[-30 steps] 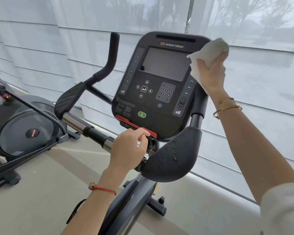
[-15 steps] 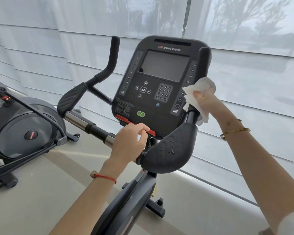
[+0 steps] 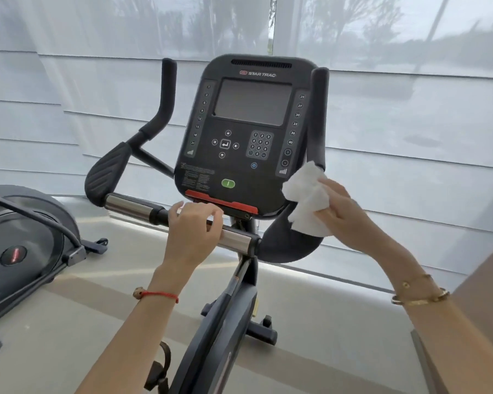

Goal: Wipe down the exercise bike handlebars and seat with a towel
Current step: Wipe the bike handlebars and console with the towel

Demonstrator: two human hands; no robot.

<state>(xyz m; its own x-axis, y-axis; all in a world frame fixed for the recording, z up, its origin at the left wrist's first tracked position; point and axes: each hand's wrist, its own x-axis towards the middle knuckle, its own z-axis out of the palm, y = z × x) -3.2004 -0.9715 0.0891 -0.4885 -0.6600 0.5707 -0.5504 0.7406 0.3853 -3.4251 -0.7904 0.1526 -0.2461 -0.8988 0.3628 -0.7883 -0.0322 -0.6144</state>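
By the shaded window, right hand [image 3: 345,211] presses towel [image 3: 308,200] against the handlebar [image 3: 288,240].

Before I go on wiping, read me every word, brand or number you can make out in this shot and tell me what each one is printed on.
"STAR TRAC": above the screen on the console.
"24 27 30 33 36 40": right column of the console.
"1 ... 12 15 18 21": left column; the upper numbers are blurred.
"1" to "9" and "0": keypad.
Fine print block at lower left of the console: too small to read.
Red badge on the neighbouring machine: unreadable.
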